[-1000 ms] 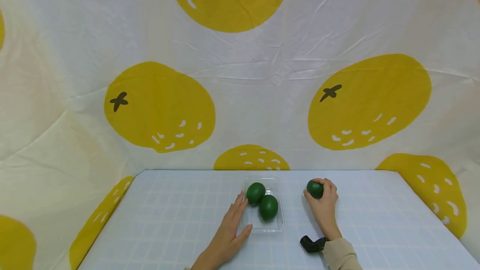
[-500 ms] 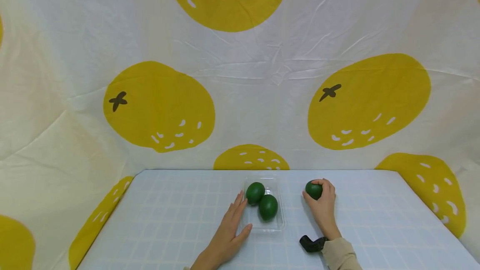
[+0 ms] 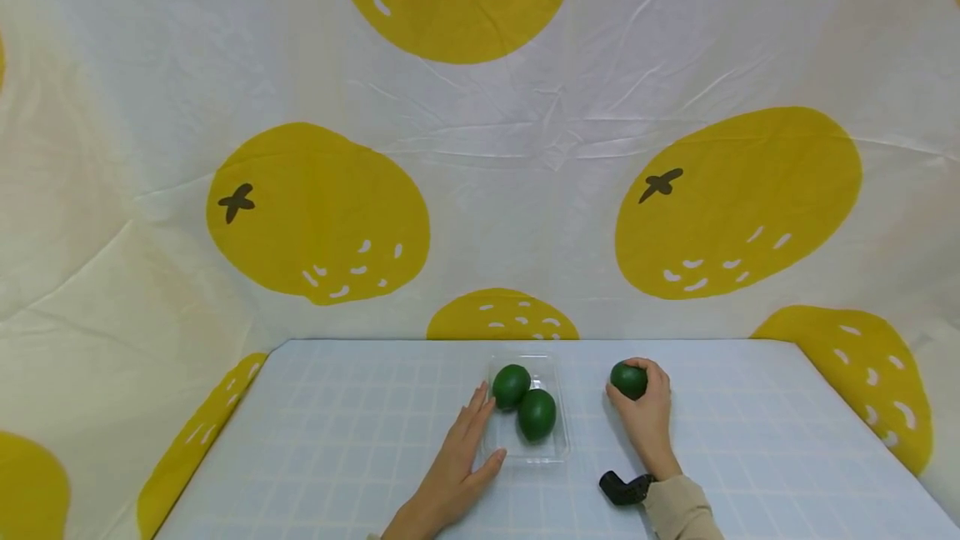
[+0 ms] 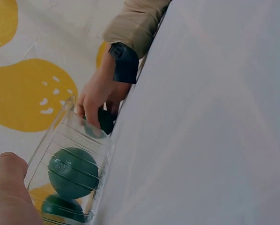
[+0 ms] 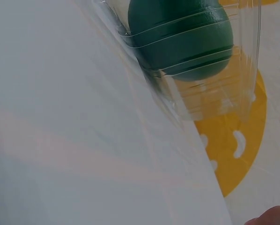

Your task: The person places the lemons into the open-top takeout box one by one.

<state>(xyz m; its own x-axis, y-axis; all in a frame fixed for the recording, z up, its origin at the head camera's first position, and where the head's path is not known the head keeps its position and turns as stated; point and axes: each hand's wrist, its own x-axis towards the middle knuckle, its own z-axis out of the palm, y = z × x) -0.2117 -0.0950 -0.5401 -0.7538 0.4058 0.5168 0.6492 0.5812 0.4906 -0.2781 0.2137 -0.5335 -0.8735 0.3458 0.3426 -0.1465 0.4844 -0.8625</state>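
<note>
In the head view, my right hand (image 3: 647, 415) grips a dark green, smooth avocado (image 3: 628, 380) between thumb and fingers, at the table's far right of centre. To its left stands a clear plastic container (image 3: 517, 455) holding two more: one avocado (image 3: 512, 387) at the back left, another avocado (image 3: 537, 415) in front of it, nearly touching. My left hand (image 3: 457, 461) lies with straight fingers along the container's left side, thumb near its front corner. The left wrist view shows the right hand (image 4: 100, 96) beyond the container wall (image 4: 67, 131); the held avocado is partly hidden by fingers.
A pale blue checked cloth covers the table (image 3: 337, 432). Behind it hangs a white curtain (image 3: 525, 215) printed with yellow fruit. A black wrist device (image 3: 626, 488) sits at the right wrist, by a beige sleeve (image 3: 681, 511).
Over the past second my right hand has shifted very slightly left with the avocado in its grip. The left hand, the container and the two avocados inside stay put.
</note>
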